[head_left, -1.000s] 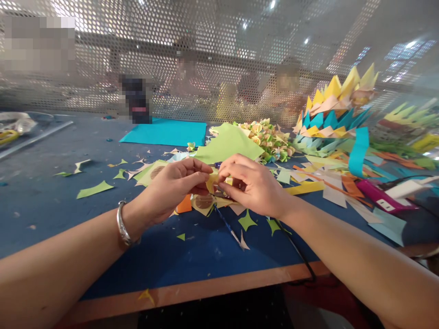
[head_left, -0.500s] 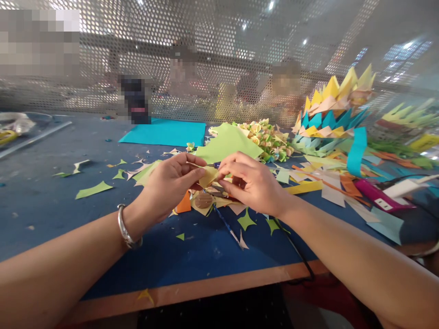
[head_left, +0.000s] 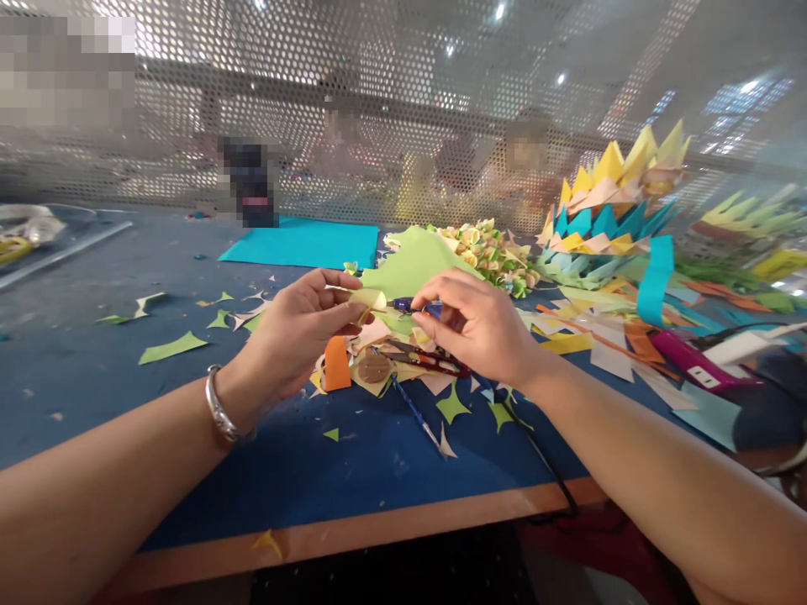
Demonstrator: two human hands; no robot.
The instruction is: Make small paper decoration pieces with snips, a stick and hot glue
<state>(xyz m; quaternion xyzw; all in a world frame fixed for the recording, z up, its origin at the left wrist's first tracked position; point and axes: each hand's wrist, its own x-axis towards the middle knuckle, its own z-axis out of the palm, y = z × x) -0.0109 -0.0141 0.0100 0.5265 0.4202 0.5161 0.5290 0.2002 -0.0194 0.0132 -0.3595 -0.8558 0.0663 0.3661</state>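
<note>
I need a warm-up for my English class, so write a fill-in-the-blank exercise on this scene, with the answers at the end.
1. The small yellow piece in the left hand is made of ____.
2. The silver bracelet is on the person's ____ arm.
3. One large sheet is blue; the other is ____.
4. The power strip lies towards the table's ____ side.

Missing words: paper; left; green; right.

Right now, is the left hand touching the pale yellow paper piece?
Touching: the head view shows the left hand pinching the pale yellow paper piece between thumb and fingers.
</note>
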